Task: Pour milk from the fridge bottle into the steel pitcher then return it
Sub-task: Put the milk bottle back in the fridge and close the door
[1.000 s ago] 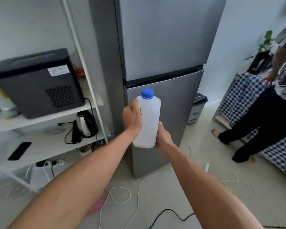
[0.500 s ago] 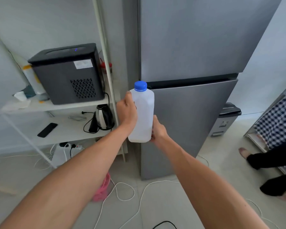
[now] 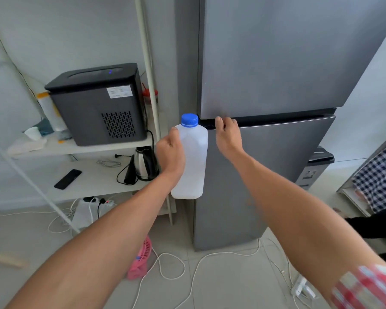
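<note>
Milk bottle (image 3: pixel 193 161), translucent white plastic with a blue cap, sat capped at frame centre, gripped by my left hand (image 3: pixel 171 152). My right hand (image 3: pixel 227 136) hooked fingers over the grey fridge's (image 3: pixel 276 74) lower door edge; returning seemingly remained.

So in view: one milk bottle (image 3: pixel 193 161) with one blue cap (image 3: pixel 189 120), two hands, one left (image 3: pixel 171 152) and one right (image 3: pixel 227 137), one two-door fridge (image 3: pixel 276 85), one black machine (image 3: pixel 98 103), one kettle (image 3: pixel 144 162), one phone (image 3: pixel 67 179), one pink fan (image 3: pixel 140 259).
</note>
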